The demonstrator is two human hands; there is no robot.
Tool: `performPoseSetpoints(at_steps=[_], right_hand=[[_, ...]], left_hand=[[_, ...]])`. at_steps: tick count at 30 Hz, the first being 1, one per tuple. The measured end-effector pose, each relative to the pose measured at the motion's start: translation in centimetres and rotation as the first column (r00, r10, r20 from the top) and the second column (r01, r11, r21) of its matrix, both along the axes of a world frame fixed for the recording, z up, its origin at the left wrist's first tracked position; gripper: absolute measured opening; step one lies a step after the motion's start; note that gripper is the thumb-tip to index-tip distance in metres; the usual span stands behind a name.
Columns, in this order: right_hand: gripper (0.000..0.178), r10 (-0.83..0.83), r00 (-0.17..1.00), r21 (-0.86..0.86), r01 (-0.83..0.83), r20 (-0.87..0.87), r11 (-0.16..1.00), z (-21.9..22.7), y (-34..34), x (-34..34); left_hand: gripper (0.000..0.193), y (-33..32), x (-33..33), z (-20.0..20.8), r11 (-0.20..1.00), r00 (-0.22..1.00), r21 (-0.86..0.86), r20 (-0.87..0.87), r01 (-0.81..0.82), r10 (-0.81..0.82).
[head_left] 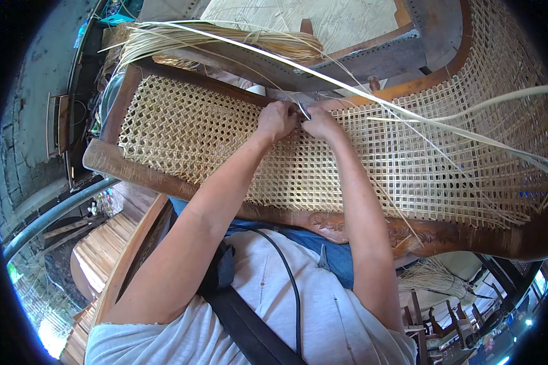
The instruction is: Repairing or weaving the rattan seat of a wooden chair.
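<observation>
The woven cane panel stretches across a carved wooden chair frame, and both hands meet at the panel's far edge, just short of the frame's far rail. The left hand is curled shut, knuckles up, pinching something at the weave that its fingers hide. The right hand sits touching it, closed around a small metal tool whose bright curved end shows between the two hands. Both forearms reach straight out from the near rail over the panel, converging to a point.

A long flat cane strand runs from beyond the far rail, passing just past the hands and out over the panel's right part (a second pale strand arcs there too). A bundle of loose cane lies past the far rail. To either side of the hands the weave lies uncovered; the near rail borders it by the person's body.
</observation>
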State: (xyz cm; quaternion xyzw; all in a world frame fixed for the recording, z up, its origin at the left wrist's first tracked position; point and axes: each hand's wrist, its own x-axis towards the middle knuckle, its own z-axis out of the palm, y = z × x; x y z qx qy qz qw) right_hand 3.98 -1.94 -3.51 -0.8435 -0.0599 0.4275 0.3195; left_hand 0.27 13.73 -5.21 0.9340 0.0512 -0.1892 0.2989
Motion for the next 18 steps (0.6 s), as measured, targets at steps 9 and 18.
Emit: performPoseSetpoints(at_steps=[9,18], right_hand=[[0.04,0.023,1.0,-0.013,-0.023,-0.002,1.0,1.2,0.0,0.8],[0.046,0.082,0.995,0.089,-0.087,0.055,0.992,-0.8,-0.3,0.9]], left_hand=[[0.022,-0.4,1.2,-0.4,0.992,0.98,-0.008,-0.156,-0.127,0.124],[0.023,0.1,0.7,-0.5,1.0,1.0,0.004,0.022,-0.005,0.005]])
